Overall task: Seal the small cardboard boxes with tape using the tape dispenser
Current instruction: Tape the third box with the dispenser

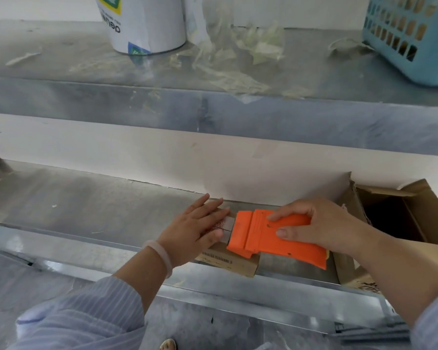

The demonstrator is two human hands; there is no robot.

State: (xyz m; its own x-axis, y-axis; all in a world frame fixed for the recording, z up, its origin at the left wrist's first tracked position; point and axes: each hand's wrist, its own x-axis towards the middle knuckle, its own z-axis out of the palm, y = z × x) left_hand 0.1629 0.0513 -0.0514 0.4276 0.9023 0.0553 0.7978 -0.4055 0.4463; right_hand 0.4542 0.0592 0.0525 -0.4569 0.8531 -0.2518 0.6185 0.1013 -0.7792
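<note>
The box (228, 261) sits near the shelf's (86, 205) front edge. The left hand (195, 228) presses it with straight fingers, and the right hand (311, 223) clamps the dispenser (271, 236) on top. If the box slides, the tape may run crooked.

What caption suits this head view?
Left hand steadies a small brown cardboard box while right hand holds an orange plastic tape dispenser on it.

Orange tape dispenser (276, 236); brown cardboard box (235, 261); grey metal counter (86, 210); light-blue basket (415, 39), 1 o'clock; blue-striped sleeve (91, 317).
</note>
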